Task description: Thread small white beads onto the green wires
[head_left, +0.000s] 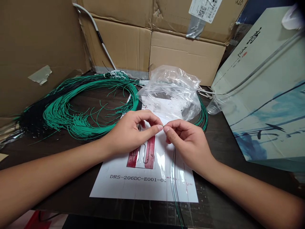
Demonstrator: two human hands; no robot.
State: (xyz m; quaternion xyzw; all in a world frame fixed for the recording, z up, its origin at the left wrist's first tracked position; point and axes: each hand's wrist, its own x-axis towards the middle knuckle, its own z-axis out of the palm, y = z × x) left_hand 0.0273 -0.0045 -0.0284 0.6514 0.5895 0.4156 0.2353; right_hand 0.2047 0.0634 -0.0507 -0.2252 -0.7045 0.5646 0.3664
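Observation:
Over a printed sheet (114, 187), my two hands meet with their fingertips almost touching. My left hand (138, 128) has thumb and forefinger pinched together; whatever is between them is too small to make out. The thumb and forefinger of my right hand (188, 138) are also closed, on the ends of thin wires. A green and a black wire (175, 178) hang down from under my right hand, across the sheet and over the table's front edge. The sheet shows a red and white picture (152, 154) and printed letters.
Bundles of green wire (83, 127) and black wire (33, 117) lie coiled at the left. A clear plastic bag (171, 89) sits behind the hands. Cardboard boxes (119, 44) stand at the back, a pale patterned box (267, 95) at the right.

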